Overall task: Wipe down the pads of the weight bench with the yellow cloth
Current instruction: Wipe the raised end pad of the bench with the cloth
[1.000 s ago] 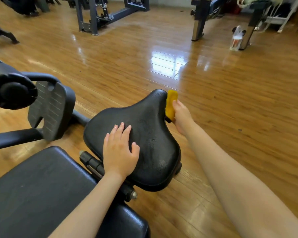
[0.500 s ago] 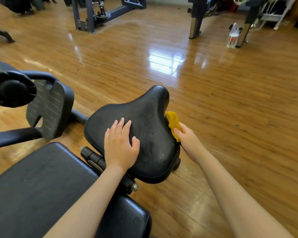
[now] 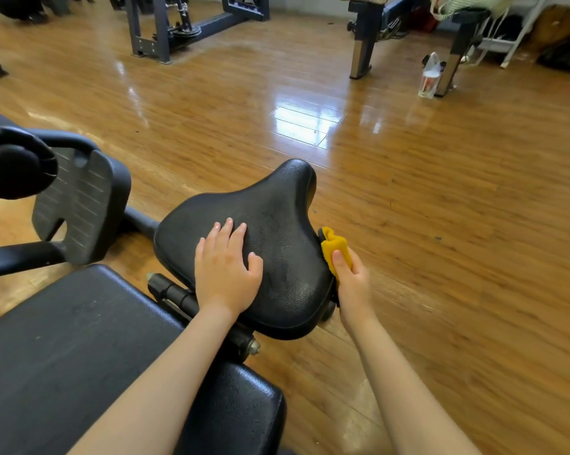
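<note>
The black saddle-shaped seat pad (image 3: 277, 205) of the weight bench sits in the middle of the view. My left hand (image 3: 226, 270) lies flat on top of it, fingers spread, holding nothing. My right hand (image 3: 352, 284) grips the folded yellow cloth (image 3: 334, 247) and presses it against the pad's right side edge, near its wide rear part. The larger black back pad (image 3: 80, 356) fills the lower left, joined to the seat by a black adjustment bar (image 3: 175, 295).
A ribbed grey footplate (image 3: 80, 205) and a black foam roller (image 3: 14, 162) stand at the left. Shiny wooden floor (image 3: 441, 224) spreads to the right. Farther back are machine frames (image 3: 152, 27), bench legs (image 3: 362, 44) and a plastic bottle (image 3: 429, 77).
My right hand has slid the yellow cloth back along the seat pad's right edge, from near the narrow front tip to the wide rear part. My left hand has stayed put.
</note>
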Tool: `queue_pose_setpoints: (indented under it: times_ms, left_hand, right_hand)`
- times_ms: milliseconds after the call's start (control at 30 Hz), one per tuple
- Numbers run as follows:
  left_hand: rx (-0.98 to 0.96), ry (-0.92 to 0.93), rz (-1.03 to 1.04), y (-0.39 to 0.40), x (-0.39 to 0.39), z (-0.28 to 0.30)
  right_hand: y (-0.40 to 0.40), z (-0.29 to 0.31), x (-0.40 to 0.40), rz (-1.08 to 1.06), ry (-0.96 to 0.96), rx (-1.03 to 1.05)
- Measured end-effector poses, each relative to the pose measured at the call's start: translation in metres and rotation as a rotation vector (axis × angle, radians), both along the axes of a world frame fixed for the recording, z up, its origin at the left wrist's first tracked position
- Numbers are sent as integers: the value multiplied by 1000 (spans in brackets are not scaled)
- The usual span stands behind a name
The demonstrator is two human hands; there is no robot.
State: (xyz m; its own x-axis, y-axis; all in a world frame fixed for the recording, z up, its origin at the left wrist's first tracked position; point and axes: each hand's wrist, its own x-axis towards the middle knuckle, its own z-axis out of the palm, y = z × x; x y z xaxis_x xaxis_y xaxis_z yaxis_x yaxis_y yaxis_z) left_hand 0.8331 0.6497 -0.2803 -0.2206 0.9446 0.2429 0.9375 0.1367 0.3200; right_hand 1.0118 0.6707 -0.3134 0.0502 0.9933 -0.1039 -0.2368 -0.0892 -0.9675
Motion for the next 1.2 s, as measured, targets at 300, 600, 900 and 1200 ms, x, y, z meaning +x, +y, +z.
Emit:
queue_pose_setpoints:
  times_ms: [300, 600, 900, 1200]
  left_hand:
    - [10, -23, -7, 0, 2, 3]
    - [6, -23, 2, 1, -2, -2]
    - [17, -25, -10, 1, -1, 0]
    - [-1, -31, -11, 2, 2, -1]
  right_hand:
    - [-77, -11, -22, -137, -186, 172]
    - [-53, -13, -22, -189, -102, 109]
    - [-64, -13, -28, -173, -401, 304]
    - [-98, -28, -34, -118, -383, 284]
